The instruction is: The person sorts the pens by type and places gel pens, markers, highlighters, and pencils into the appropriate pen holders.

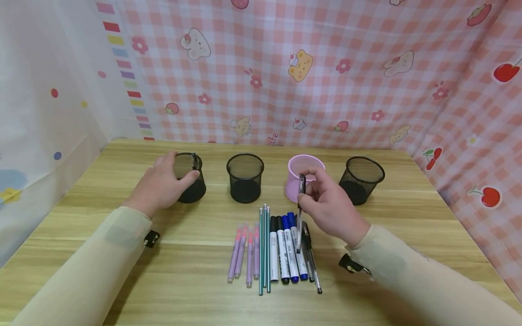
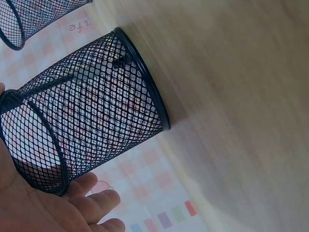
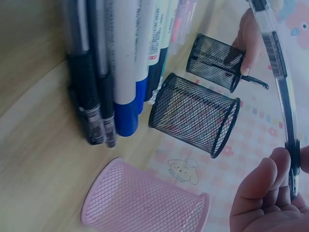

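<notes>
My left hand [image 1: 161,185] holds the leftmost black mesh pen cup [image 1: 193,192] near its rim, thumb at the front and fingers round the far side. One black-capped pen [image 1: 194,160] stands in that cup, its cap sticking out above the rim. In the right wrist view, my right hand [image 3: 265,193] pinches a clear-barrelled gel pen [image 3: 280,67] by its black-capped end. In the head view this pen hangs tip down in front of the pink mesh cup [image 1: 292,185], above the markers. More black gel pens [image 1: 311,258] lie on the table just below it.
Side by side on the wooden table [image 1: 183,285] lie pink-purple highlighters [image 1: 234,258], green pencils [image 1: 265,253] and white markers [image 1: 281,253] with black or blue caps. Behind them stand a second black mesh cup [image 1: 245,183] and, at the right, another black cup [image 1: 360,181].
</notes>
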Demonstrator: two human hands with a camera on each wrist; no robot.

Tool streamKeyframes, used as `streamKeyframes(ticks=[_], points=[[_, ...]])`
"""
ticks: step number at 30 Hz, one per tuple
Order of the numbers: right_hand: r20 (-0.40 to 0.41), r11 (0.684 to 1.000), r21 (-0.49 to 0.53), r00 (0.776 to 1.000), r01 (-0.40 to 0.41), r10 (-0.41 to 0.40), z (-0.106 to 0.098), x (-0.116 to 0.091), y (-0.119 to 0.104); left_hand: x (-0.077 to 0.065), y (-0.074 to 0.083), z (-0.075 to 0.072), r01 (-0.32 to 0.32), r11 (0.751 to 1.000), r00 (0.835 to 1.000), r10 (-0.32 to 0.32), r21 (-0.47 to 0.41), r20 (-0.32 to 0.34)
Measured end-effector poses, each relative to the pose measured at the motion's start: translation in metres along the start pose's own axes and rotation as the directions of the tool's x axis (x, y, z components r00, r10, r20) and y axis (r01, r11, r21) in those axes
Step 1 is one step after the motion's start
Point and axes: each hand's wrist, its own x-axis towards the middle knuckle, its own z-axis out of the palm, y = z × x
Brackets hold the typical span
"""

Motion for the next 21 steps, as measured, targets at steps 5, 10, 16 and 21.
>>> streamKeyframes(ticks=[5, 10, 16, 21], points=[[-0.042, 0.999, 0.042, 0.999, -0.002, 0.004, 0.004, 0.003, -0.005, 0.000, 0.000, 0.000, 0.000, 1.000, 1.000, 0.000, -0.001, 0.001], [-0.102, 0.995, 0.094, 0.994, 0.041, -0.031, 0.009, 0.007, -0.007, 0.001, -0.001, 0.001, -0.002, 1.000, 1.000, 0.002, -0.001, -0.001], [-0.152, 0.973, 0.212, 0.986, 0.096, -0.064, 0.015, 0.012, -0.008, 0.000, -0.001, 0.001, -0.003, 1.000, 1.000, 0.003, 0.007, 0.008], [-0.193, 0.944, 0.296, 0.977, 0.142, -0.087, 0.021, 0.017, -0.010, 0.000, -0.002, 0.001, 0.000, 1.000, 1.000, 0.000, 0.001, -0.001]])
